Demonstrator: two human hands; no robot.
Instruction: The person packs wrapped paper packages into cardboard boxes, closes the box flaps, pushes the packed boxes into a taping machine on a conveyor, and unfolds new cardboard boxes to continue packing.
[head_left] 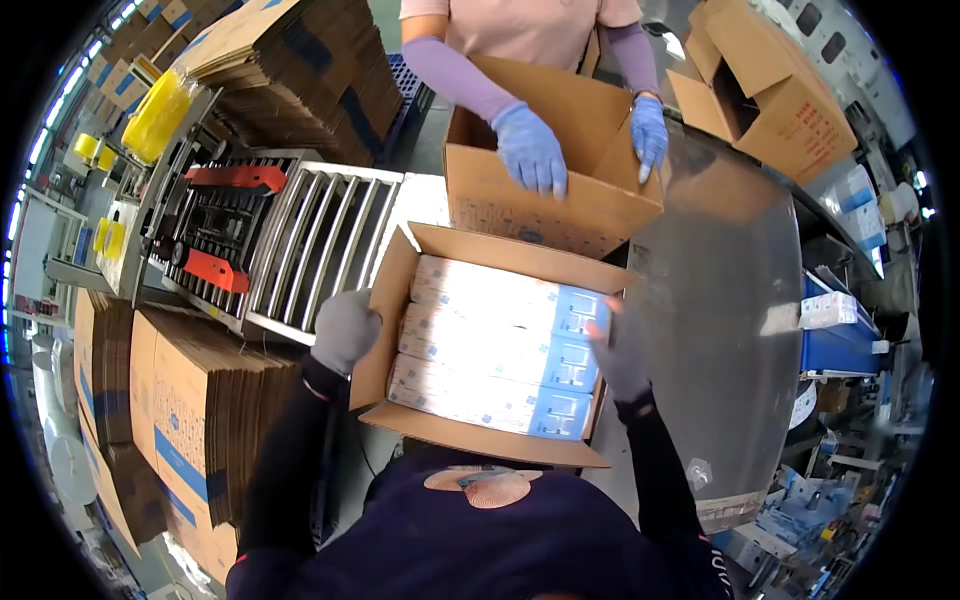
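Head view: left hand [345, 330], fingers narrow, right hand [624, 350], fingers wide, at packed carton [480, 345]; second carton [500, 190] beyond.

No legible lettering or numbers.

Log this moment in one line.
left hand: at left flap of carton; right hand: open, at its right side; carton: open, packs inside

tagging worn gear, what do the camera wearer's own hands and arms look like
The left hand and right hand wear gray gloves; the right one seems to leave some fingertips uncovered, though blur makes that unsure. Both forearms are in close-fitting black sleeves reaching the gloves. White lettering shows near the right upper arm, too small to read.
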